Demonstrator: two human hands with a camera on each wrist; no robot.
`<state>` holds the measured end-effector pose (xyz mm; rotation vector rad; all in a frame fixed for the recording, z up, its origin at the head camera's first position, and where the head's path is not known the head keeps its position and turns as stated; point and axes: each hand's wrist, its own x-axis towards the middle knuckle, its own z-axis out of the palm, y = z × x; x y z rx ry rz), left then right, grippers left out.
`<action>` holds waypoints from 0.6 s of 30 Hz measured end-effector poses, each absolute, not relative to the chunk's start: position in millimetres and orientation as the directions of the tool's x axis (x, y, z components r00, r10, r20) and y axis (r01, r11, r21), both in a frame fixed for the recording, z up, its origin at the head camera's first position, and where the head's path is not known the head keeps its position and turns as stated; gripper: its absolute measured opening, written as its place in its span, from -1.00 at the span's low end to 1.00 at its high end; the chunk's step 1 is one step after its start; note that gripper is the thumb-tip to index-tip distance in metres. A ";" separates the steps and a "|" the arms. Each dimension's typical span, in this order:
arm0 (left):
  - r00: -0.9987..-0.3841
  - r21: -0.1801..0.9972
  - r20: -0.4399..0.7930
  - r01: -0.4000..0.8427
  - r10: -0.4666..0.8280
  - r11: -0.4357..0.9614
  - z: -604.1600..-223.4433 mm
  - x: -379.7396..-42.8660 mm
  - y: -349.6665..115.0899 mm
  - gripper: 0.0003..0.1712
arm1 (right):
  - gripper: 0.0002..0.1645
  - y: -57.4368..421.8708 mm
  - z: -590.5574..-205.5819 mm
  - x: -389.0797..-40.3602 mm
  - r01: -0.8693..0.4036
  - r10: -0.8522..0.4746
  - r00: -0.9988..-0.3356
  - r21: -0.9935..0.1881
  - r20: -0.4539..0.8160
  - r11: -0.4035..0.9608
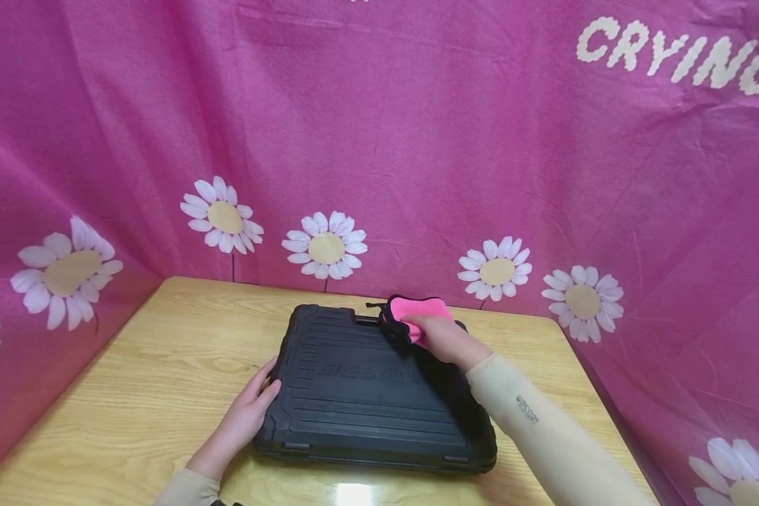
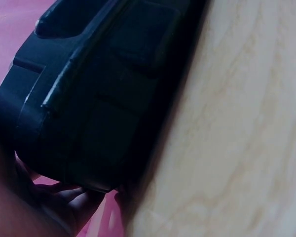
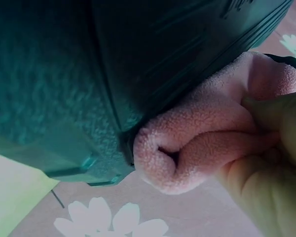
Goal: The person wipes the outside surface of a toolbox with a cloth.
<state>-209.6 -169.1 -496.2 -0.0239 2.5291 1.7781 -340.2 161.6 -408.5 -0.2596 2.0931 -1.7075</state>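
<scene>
Nearest, at the bottom, are two beige sleeves reaching over a pale wooden table. The left hand grips the left side of a large black case, thumb on the top rim, other fingers against the side wall. The case lies shut on the table, in front of the person, its ridged lid upward; two latches show along the near edge.

Farther in, the right hand pinches a folded pink cloth with dark edging, fingers closed on its bunched layers. The cloth touches the case near the lid's far edge; the right-wrist view shows its fluffy fold along that edge.

For good contact here, a steady left hold and a flatter, evenly pressed cloth following the ridges would probably serve better than a tight bunch.

Beyond hangs a magenta curtain with white daisies and the word "CRYING".
</scene>
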 end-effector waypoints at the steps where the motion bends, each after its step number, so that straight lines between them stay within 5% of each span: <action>1: -0.999 0.939 -0.050 -0.041 0.016 0.341 -496.3 -209.6 -169.0 -0.37 | -0.54 162.5 -408.7 -341.9 0.141 -0.407 -0.889 -0.971 -0.211 0.194; 12: -0.998 0.923 -0.058 -0.047 0.018 0.383 -496.0 -209.3 -169.5 -0.34 | -0.50 164.1 -408.9 -343.7 0.118 -0.424 -0.889 -0.982 -0.172 0.150; 18: -0.998 0.925 -0.066 -0.054 0.020 0.377 -495.6 -209.1 -169.2 -0.35 | -0.65 164.0 -410.4 -334.1 0.085 -0.425 -0.889 -0.975 -0.168 0.207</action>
